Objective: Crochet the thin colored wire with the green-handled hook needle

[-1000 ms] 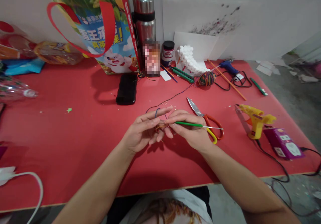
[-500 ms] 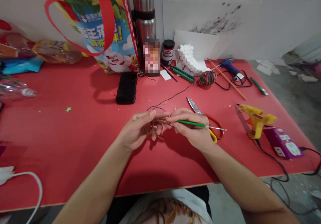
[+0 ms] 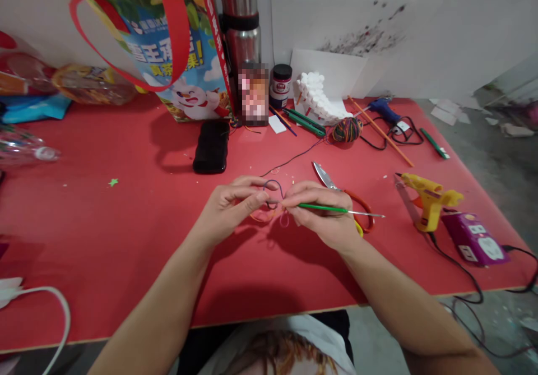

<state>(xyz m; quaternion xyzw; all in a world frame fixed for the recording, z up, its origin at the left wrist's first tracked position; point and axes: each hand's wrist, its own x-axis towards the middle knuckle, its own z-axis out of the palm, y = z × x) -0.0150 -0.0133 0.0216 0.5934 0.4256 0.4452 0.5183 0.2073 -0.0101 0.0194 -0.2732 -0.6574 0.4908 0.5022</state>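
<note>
My right hand is closed around a crochet hook with a green handle; its metal shaft points right, away from the fingertips. Between thumb and finger, my left hand pinches multicoloured yarn. That yarn curls in small loops between the two hands, dark blue above, orange and pink below. The right fingertips touch the yarn as well. A dark strand runs from the loops back to a multicoloured yarn ball. Scissors with orange and yellow handles lie just beyond my right hand, partly hidden by it.
A yellow glue gun and a purple box with cables are at right. A black phone, a propped-up phone, a steel flask and a gift bag stand or lie behind. A green cutter lies near the ball.
The left fingers have drawn together into a pinch, and the yarn now shows as open loops between the hands. My right hand holds the hook almost in the same place.
</note>
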